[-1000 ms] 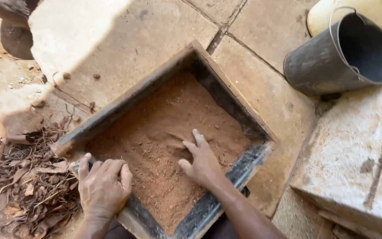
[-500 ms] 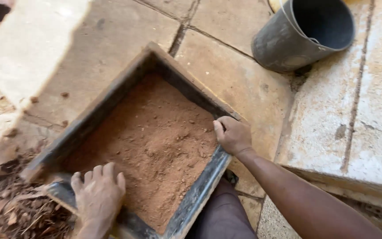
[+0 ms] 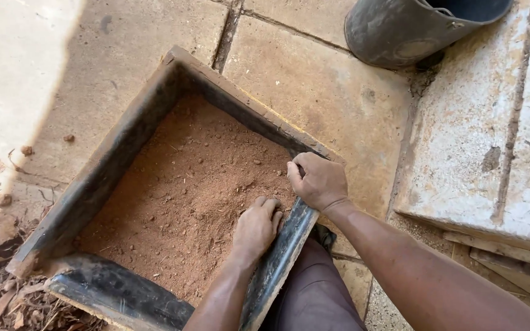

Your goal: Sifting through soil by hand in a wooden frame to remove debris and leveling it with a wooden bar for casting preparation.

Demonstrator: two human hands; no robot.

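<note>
Both hands have shifted since the earlier frames: the left hand (image 3: 257, 228), which lay flat on the near corner of the square mould (image 3: 124, 138), now sits inside it against the near right wall, and the right hand (image 3: 317, 181) stays at that wall's far end. The left hand's fingers are curled and pressing knuckles-down into the reddish-brown soil (image 3: 185, 196); it looks loosely clenched on the earth, though whether it grasps a handful I cannot tell. The right hand is closed over the mould's rim near its right corner, thumb toward the soil, apparently to steady the frame while the other hand works along the inner edge.

Soil fills the mould in a fairly even layer, loose and crumbly with a few small lumps, slightly lower toward the far left wall. The mould itself is a dark, worn frame with dusty edges, set diagonally so one corner points away from the person.

It rests on pale stone paving slabs (image 3: 314, 92) with dirt-filled joints. Beyond the mould's right corner, well apart, stands a dark metal bucket (image 3: 412, 30), only its lower part and rim in view. Right of the mould lies a raised, whitish stone slab (image 3: 486, 141) with chipped edges. By the mould's near left corner, dry leaves and twigs (image 3: 13, 303) litter the ground. Bright sun washes out the paving beyond the left wall. Below the near right wall, the person's dark trouser leg (image 3: 314, 294) shows.
</note>
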